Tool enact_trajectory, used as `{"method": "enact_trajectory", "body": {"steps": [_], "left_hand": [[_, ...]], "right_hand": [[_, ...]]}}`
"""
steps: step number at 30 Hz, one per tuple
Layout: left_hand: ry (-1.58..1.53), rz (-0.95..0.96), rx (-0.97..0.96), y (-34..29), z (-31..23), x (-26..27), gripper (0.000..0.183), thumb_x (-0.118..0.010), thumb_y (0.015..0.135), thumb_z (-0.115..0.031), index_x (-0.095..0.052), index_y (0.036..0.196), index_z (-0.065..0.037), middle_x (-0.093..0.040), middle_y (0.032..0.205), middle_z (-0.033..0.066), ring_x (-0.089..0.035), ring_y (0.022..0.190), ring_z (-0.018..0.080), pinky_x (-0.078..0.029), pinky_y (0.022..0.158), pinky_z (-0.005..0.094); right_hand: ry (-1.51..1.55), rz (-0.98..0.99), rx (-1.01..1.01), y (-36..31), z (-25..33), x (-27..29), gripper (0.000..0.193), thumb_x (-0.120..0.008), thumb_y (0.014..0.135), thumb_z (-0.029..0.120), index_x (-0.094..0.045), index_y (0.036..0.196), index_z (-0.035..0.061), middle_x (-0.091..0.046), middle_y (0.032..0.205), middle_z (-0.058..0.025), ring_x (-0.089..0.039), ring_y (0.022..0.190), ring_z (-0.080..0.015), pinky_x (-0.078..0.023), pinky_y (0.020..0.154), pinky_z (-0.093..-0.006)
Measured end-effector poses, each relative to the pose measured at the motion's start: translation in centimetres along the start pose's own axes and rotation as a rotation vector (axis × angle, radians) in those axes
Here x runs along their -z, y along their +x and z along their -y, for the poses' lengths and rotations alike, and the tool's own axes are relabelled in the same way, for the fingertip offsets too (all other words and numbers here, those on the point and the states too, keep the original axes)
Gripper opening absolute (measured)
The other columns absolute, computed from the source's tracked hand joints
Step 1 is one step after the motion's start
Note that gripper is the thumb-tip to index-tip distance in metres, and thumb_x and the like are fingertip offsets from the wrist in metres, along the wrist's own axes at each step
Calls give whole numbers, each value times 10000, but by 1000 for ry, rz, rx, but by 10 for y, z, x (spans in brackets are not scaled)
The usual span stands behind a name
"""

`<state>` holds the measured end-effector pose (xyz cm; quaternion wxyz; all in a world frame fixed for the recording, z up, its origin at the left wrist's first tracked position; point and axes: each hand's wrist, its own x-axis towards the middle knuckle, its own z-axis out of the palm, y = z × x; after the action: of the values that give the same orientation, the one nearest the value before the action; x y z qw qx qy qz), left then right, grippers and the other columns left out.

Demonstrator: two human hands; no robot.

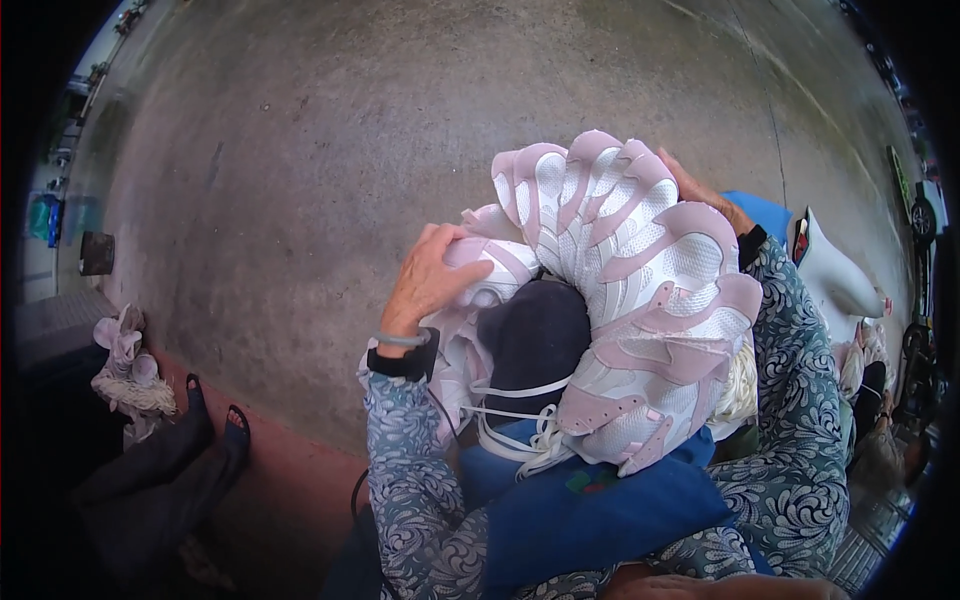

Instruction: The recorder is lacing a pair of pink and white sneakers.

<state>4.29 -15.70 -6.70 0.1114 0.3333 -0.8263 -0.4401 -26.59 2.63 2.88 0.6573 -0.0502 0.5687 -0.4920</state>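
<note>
The head view shows, at the far left, a heap of pale pieces with stringy ends point(125, 365), and beside it another person's dark sandal point(237, 425) on the floor's reddish border. The grey concrete floor point(300, 180) spreads in front of me.

Next comes my left hand point(430, 280), bent over a pink-and-white upper point(505, 258), thumb apart from the fingers and lying across its face; I judge it a partly closed, light hold. Right of that, a dark rounded form point(535, 340) sits within the curve of the pieces, and white laces point(535, 440) trail below it, loose and looped, over my blue apron point(600, 510).

The main fan of shoe uppers point(620, 250) arches over my lap, its pieces overlapping in a row. My right hand point(695, 182) is behind its upper right edge, mostly hidden, so I cannot tell how closed it is or whether it grips anything.

As for progress, the gathering looks well advanced: many uppers are ranked together. The left end looks less neatly lined up, and the laces lie untidied. I cannot see whether any cord joins the pieces.
</note>
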Motion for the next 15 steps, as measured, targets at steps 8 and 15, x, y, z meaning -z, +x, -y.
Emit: {"method": "enact_trajectory", "body": {"steps": [8, 15], "left_hand": [[223, -196, -223, -66, -71, 2, 374, -770, 629, -96, -572, 944, -56, -557, 859, 111, -593, 728, 323, -476, 618, 365], [18, -318, -218, -73, -50, 0, 174, -717, 748, -71, -601, 870, -29, -593, 711, 52, -587, 582, 150, -448, 511, 281]], "right_hand": [[-29, 0, -4, 44, 18, 9, 614, -500, 935, 437, -380, 1383, 36, -430, 1388, -143, -446, 1230, -231, -359, 1036, -356], [-100, 62, 38, 31, -2, -6, 610, -503, 934, 431, -382, 1382, 36, -430, 1388, -141, -445, 1231, -230, -359, 1036, -356]]}}
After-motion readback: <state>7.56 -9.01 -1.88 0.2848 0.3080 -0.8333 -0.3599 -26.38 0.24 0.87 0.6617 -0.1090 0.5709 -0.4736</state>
